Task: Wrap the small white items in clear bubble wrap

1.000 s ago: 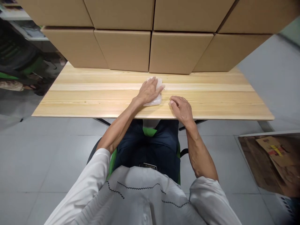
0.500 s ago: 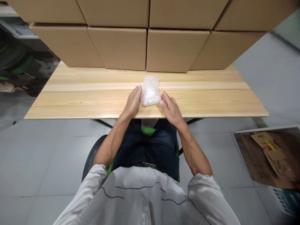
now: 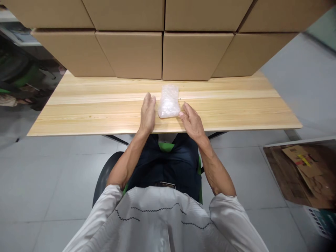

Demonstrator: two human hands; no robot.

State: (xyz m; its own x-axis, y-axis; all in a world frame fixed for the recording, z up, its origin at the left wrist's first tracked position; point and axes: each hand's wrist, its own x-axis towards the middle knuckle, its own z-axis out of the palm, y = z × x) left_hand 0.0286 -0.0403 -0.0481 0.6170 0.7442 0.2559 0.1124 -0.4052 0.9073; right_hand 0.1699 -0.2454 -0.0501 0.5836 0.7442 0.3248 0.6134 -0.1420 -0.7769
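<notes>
A small clear plastic bag (image 3: 168, 100) with pale contents lies flat on the wooden table (image 3: 91, 108), near its front edge. My left hand (image 3: 148, 112) stands on its edge just left of the bag, fingers straight and together, a narrow gap from it. My right hand (image 3: 191, 120) lies to the right of the bag, fingers extended, with a fingertip touching the bag's lower right corner. Neither hand holds anything.
Stacked cardboard boxes (image 3: 136, 52) form a wall along the table's back edge. I sit on a green chair (image 3: 165, 147) at the table's front. A flattened carton on a board (image 3: 301, 171) lies on the grey floor at the right.
My left hand came off the top of the bag and moved to its left side, then slid a little forward. My right hand opened and moved up to the bag's right corner.
</notes>
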